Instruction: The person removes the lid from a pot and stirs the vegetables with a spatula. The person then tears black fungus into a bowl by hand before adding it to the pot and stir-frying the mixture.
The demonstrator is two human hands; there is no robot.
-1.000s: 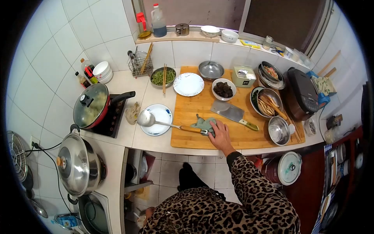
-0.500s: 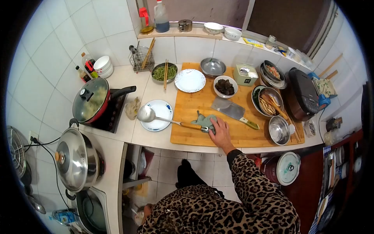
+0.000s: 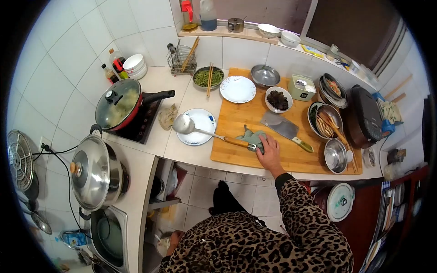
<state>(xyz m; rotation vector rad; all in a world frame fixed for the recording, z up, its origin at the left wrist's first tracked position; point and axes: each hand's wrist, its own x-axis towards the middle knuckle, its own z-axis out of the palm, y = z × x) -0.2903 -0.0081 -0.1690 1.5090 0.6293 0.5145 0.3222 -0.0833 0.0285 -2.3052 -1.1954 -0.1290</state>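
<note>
Just right of centre, the right hand [image 3: 270, 152] lays half-spread fingers over a grey-green cloth [image 3: 251, 137] beside the ladle [image 3: 236, 141]; the left hand [image 3: 174, 240], low left of centre, is mostly hidden, its hold untellable.

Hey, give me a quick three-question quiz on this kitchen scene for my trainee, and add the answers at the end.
1. True or false: the cleaver lies on the wooden board.
2. The ladle has its scoop over which item?
A) The red pan
B) The blue-flowered plate
C) The sink
3. Which of the person's hands is on the green cloth?

Key:
1. True
2. B
3. The right hand
</note>
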